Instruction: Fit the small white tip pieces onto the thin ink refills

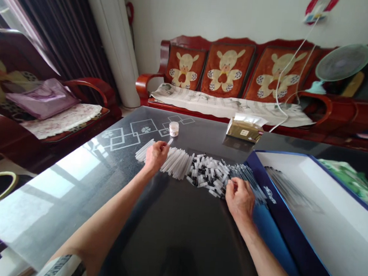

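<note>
My left hand (pixel 156 157) is closed above a row of frosted white pen barrels (pixel 177 163) on the dark glossy table. The end of one pen barrel (pixel 170 141) pokes up past its pinched fingertips. To the right of the row lies a loose heap of small pen caps (pixel 209 172), whitish and black. My right hand (pixel 240 199) is at the heap's right edge, thumb and fingers pinched together; what they hold, if anything, is too small to make out. Thin pen refills (pixel 243 174) lie just behind that hand, partly hidden by it.
A dark blue box (pixel 292 225) with a white inside stands on the right, holding more thin refills (pixel 291 188). Farther back are a small white tub (pixel 173 129) and a tissue box (pixel 244 129). A fan (pixel 342 61) and a wooden sofa (pixel 203 103) are beyond the table.
</note>
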A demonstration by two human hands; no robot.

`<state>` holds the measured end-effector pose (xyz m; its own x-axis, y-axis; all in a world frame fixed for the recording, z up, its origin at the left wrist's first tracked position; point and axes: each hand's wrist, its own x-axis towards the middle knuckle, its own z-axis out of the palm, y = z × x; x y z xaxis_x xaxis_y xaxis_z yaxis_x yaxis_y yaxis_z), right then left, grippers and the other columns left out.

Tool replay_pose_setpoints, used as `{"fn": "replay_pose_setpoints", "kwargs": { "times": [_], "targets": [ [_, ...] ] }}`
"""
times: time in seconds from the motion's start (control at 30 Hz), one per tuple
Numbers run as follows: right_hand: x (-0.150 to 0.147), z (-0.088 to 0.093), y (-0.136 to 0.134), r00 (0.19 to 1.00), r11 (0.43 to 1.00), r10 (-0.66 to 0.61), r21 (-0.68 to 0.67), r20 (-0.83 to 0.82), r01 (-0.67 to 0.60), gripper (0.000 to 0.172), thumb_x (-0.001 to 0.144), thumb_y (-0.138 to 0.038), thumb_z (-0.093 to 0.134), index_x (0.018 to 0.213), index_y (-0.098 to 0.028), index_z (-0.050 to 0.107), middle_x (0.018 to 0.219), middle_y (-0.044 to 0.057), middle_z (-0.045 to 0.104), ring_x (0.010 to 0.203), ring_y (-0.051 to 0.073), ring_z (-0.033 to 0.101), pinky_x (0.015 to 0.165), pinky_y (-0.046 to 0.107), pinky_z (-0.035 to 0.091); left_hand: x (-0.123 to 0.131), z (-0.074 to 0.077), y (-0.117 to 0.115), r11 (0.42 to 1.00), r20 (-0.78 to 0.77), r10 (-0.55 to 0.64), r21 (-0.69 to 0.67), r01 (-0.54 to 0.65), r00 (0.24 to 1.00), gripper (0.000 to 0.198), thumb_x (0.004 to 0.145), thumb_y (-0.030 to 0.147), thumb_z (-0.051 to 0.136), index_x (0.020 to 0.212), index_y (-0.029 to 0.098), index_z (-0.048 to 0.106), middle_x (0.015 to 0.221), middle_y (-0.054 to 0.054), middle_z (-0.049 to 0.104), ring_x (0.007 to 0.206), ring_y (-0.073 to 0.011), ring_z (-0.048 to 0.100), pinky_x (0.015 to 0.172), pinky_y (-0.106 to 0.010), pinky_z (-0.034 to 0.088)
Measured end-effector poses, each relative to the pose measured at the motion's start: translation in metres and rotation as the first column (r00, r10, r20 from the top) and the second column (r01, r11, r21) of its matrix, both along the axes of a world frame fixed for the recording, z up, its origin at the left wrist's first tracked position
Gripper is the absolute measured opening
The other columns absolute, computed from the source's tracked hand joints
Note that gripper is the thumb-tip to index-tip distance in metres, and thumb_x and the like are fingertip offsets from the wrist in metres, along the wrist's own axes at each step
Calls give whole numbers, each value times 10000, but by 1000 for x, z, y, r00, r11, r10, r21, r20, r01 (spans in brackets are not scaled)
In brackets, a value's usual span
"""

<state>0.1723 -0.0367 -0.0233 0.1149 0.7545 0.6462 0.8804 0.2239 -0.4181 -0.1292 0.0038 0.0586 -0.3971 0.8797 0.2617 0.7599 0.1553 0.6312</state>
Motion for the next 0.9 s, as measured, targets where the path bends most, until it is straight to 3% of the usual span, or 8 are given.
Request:
{"fn": "replay_pose_setpoints", "kwargs": {
  "times": [0.13,0.3,0.43,0.53,0.63,0.77,0.9],
  "targets": [
    [-1,2,1,1000,1000,3,5,8,-3,182,849,-284,495,864,-168,635,786,67,620,706,187,567,665,281,428,-42,0,22,969,-191,159,-159,-190,969,297,835,324,511,1008,231,734,1015,-85,719,964,-248,641,817,-316,460],
    [-2,2,0,1000,1000,2,-18,-1,-2,171,852,-265,482,845,-179,629,799,67,627,714,188,569,662,280,416,-59,-15,34,937,-224,160,-271,-219,961,309,802,329,527,1001,243,746,1002,-100,725,995,-293,639,809,-349,470],
    [-3,3,-1,1000,1000,8,-25,-13,-8,174,854,-246,463,844,-181,625,812,73,631,749,198,576,684,287,416,-57,-16,34,953,-248,152,-221,-209,957,320,818,355,511,1007,241,743,1034,-101,710,1000,-286,629,816,-349,467],
    [-4,6,-1,998,998,47,-49,-29,-48,199,864,-223,427,856,-187,622,825,74,635,773,197,579,723,288,423,-35,-13,26,992,-298,104,-33,-120,949,320,859,339,465,982,240,744,1014,-93,693,969,-247,619,820,-323,454],
    [-5,8,-1,996,992,79,-96,-48,-84,229,878,-215,391,882,-194,620,855,76,637,807,194,584,767,288,431,11,-17,9,994,-305,-48,81,76,951,314,896,314,438,944,226,736,900,-72,676,882,-200,611,793,-288,441],
    [-5,8,-1,996,993,51,-102,-74,-59,236,882,-219,379,883,-194,614,864,83,625,839,200,575,795,295,437,80,-33,-15,935,-321,-302,85,345,898,281,924,322,446,916,235,713,889,-53,656,890,-178,584,744,-248,420],
    [-4,9,-1,995,994,32,-103,-92,-41,234,888,-211,376,892,-191,609,874,85,616,847,197,568,797,293,443,119,-47,-21,890,-371,-363,134,436,855,281,944,311,428,933,222,693,871,-61,641,883,-187,565,709,-249,399]
  ]
}}
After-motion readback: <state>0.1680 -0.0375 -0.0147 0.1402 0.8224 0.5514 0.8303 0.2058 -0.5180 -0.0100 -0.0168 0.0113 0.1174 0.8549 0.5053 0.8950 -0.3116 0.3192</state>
